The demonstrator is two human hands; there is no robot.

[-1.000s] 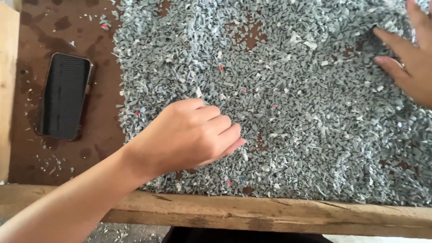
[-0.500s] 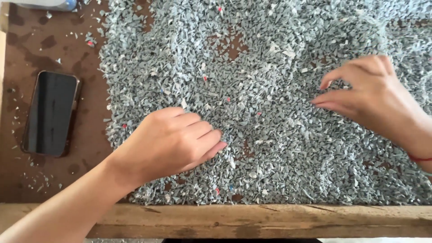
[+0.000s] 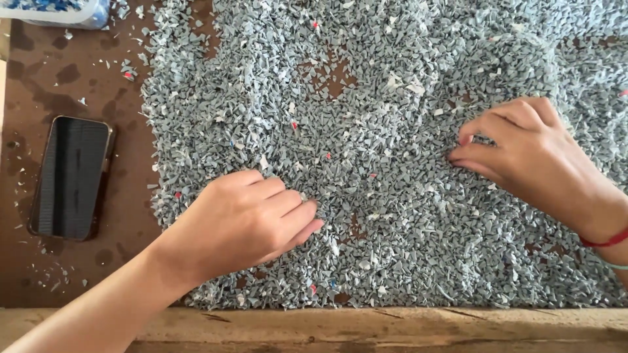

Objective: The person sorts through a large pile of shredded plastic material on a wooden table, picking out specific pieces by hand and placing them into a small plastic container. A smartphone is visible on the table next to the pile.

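A wide layer of small grey-blue plastic flakes (image 3: 392, 98) covers most of the brown board, with a few red, blue and white bits mixed in. My left hand (image 3: 245, 222) lies palm down on the near part of the pile, fingers together and slightly curled, pointing right. My right hand (image 3: 523, 153) rests on the flakes at the right, its thumb and forefinger drawn close together at the pile's surface. Whether a flake sits between them is hidden. A red thread (image 3: 605, 240) circles the right wrist.
A dark phone (image 3: 70, 176) lies face up on the bare brown board (image 3: 46, 98) at the left. A clear container with blue bits (image 3: 55, 12) stands at the top left corner. A wooden rail (image 3: 392, 330) runs along the near edge.
My right hand has come in from the far right with spread fingers, moved left over the pile and drawn thumb and forefinger together. The left hand has stayed in place on the flakes.
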